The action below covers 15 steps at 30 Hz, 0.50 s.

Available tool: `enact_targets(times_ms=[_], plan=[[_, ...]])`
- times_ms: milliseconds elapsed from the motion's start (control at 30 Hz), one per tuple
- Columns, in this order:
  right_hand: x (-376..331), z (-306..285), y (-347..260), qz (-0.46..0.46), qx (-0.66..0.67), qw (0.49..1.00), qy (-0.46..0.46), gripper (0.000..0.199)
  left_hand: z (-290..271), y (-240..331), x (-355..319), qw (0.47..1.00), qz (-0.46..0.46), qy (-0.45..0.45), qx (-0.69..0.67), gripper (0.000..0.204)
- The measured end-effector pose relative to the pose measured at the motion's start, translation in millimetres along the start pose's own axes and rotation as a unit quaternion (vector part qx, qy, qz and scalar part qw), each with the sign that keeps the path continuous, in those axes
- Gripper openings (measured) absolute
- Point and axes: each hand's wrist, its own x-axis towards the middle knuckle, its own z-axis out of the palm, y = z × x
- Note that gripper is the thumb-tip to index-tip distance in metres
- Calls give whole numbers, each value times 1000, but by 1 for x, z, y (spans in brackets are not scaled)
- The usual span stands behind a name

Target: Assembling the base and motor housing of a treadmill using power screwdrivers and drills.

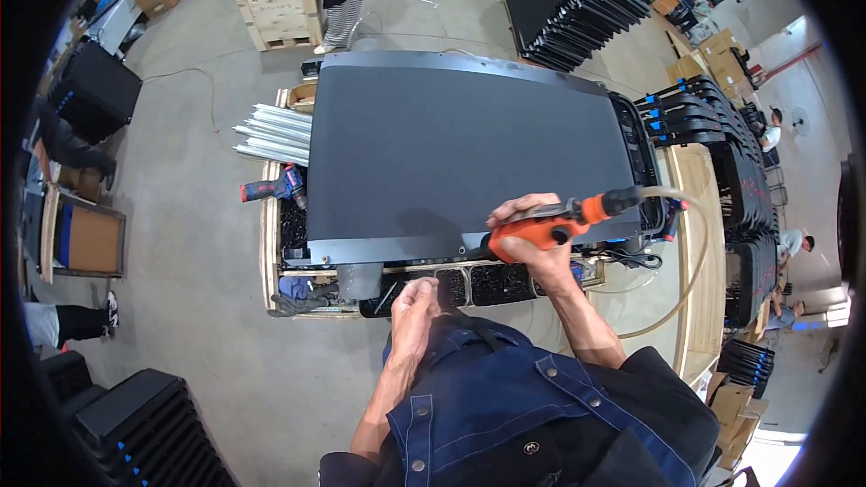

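Note:
My right hand [538,243] grips an orange air tool [546,233] with a black knob, a clear hose running off its back end. It is held over the near right part of a large dark grey panel [469,144] with a silver-grey strip along its near edge. My left hand [417,299] is closed in a pinch just short of that edge, above black parts bins [492,285]. Whatever its fingers hold is too small or hidden to name. Close to it stands a grey cylindrical container [359,280].
Left of the panel lie silver metal tubes [275,135] and a blue-and-red cordless drill [275,187]. The air hose [702,252] loops down at the right, by a wooden crate edge [699,307]. Stacked black panels [149,433] stand at lower left. Other people work around.

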Motion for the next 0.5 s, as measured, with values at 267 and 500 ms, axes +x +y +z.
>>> enact_targets(times_ms=[267, 500], plan=[[-8, -1, -18, 12, 211, 977, 26, 48, 30, 4, -7, 965, -59, 16, -255, 22], [-6, 9, -4, 26, 231, 971, 59, 47, 33, 14, -12, 932, -60, 10, -357, 20]])
